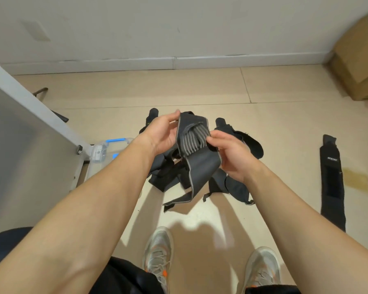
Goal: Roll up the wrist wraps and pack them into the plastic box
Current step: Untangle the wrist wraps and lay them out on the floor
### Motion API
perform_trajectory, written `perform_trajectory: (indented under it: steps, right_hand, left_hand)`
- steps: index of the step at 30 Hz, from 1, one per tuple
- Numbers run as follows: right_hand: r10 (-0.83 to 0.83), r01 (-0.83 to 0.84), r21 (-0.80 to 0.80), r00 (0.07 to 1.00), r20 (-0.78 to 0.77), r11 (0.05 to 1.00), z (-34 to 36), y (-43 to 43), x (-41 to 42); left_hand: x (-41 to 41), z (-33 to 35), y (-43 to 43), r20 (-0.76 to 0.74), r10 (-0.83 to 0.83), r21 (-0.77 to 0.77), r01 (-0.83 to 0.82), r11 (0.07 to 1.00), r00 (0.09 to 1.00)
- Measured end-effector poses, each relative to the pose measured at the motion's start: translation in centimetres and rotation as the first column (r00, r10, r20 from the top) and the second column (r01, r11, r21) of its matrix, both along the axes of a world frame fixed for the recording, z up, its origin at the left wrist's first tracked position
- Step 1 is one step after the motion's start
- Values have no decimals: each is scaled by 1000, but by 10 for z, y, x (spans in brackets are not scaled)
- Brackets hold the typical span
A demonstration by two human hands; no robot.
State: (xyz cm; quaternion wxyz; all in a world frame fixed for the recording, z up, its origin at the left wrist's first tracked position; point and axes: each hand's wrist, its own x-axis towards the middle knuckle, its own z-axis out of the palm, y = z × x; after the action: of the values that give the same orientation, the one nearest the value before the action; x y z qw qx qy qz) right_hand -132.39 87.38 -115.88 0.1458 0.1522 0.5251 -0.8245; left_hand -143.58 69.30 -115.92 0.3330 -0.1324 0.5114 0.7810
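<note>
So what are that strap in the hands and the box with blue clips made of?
The strap looks like soft woven fabric, matte dark grey: it folds and hangs limp. The box seems clear hard plastic: see-through, with blue latches.

Bright even indoor light, soft floor shadows, wide-angle edge distortion

One view only, taken from a head-worn wide-angle camera. It is pointed forward and steeply down at the floor (263, 128). The left hand (164, 134) and right hand (232, 158) are seen close, mid-frame, with forearms (94, 209) entering from the lower corners; shoes (158, 255) are caught at the bottom edge, the wall (179, 28) at the top.
</note>
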Motion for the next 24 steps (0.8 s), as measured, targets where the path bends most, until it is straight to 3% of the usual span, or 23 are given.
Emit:
perform_trajectory:
  steps: [2,5,8,12,15,20,24]
  right_hand:
    - [-151,151,55,988,-8,987,10,3,-6]
    - [-275,274,48,962,-2,960,27,13,-11]
    - [-317,314,93,948,20,945,45,27,-11]
    - [-377,370,112,926,40,922,65,46,-3]
    - [-459,452,109,887,50,885,78,61,4]
    - [-491,466,247,870,46,849,81,81,16]
    - [-486,436,382,873,41,815,78,95,24]
  left_hand:
    - [5,7,2,-26,-173,-112,169,979,985]
    - [26,13,6,-47,-464,-268,436,859,885]
    - [48,9,7,-18,-518,-215,502,837,855]
    - [69,5,7,-139,-639,-395,550,736,756]
    - [79,13,3,-97,-719,-492,595,636,689]
    - [76,39,-10,-68,-604,-332,553,764,794]
    - [66,68,-23,-119,-582,-372,507,778,805]
